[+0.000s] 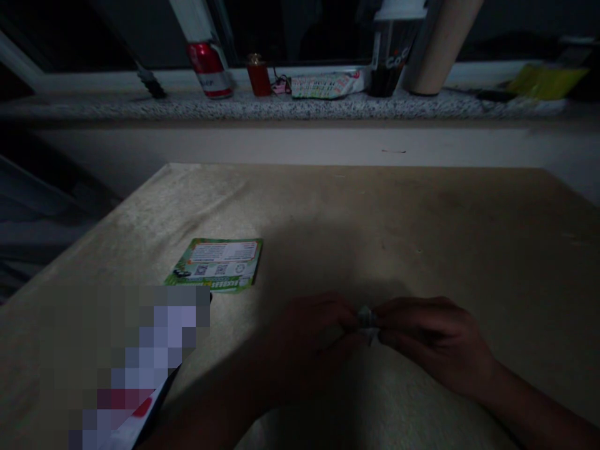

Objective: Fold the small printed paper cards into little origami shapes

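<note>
Over the near middle of the table, my left hand [312, 340] and my right hand [434, 340] face each other, fingertips almost meeting. Between them is a small grey-white piece [366, 317], pinched from both sides; it looks like crumpled paper or foil, but it is too small and dark to name surely. A little loose flap hangs below it. The fingers of both hands are closed on it. A green printed packet [225, 262] with codes and text lies flat, beyond and left of my left hand.
A pixelated pale object [159, 356] with a dark edge lies at the left front of the table [469, 219]. On the speckled windowsill [164, 109] stand a red can [209, 70], a red bottle [259, 76], a crumpled wrapper [325, 86], a dark cup [389, 56] and a tan cylinder [440, 50].
</note>
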Motion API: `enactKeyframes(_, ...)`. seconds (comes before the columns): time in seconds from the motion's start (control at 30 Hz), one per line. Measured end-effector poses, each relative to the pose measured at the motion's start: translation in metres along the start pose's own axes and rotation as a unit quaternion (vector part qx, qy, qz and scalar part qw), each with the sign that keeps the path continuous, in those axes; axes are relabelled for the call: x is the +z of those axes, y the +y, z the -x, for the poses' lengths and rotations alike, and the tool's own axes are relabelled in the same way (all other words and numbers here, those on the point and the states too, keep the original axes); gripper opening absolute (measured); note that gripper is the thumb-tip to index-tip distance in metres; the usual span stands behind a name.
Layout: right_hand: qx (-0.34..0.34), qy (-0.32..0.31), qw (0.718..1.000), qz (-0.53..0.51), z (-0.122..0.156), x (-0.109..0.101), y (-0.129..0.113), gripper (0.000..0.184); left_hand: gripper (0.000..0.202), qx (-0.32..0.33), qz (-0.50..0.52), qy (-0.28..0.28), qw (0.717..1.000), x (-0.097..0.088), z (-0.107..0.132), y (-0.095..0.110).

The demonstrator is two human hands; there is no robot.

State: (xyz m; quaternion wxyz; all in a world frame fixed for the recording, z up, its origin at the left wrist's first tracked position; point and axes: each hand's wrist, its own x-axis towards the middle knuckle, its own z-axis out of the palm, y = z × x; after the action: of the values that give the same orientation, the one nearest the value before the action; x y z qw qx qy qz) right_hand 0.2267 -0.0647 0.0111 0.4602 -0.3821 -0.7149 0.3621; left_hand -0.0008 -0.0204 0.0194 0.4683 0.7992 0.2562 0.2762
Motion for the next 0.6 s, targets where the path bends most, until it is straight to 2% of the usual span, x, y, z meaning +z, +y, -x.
enactKeyframes(0.1, 0.017, 0.044, 0.999, -0.022, 0.000, 0.007, 0.001, 0.014, 0.008, -0.005, 0.047, 0.042, 0.998, 0.006, -0.001, -0.001)
enactKeyframes(0.23, 0.035, 0.082, 0.995, -0.034, -0.001, 0.012, -0.001, 0.013, 0.007, 0.001, 0.028, 0.093, 0.995, 0.016, 0.001, -0.001)
enactKeyframes(0.47, 0.049, 0.106, 0.993, -0.022, -0.002, 0.015, -0.005, 0.013, 0.009, -0.005, 0.012, 0.138, 0.990, 0.026, 0.000, 0.000)
enactKeyframes(0.6, 0.029, 0.116, 0.993, 0.004, -0.003, 0.018, -0.007, 0.014, 0.012, -0.042, 0.003, 0.167, 0.985, 0.029, -0.001, 0.004)
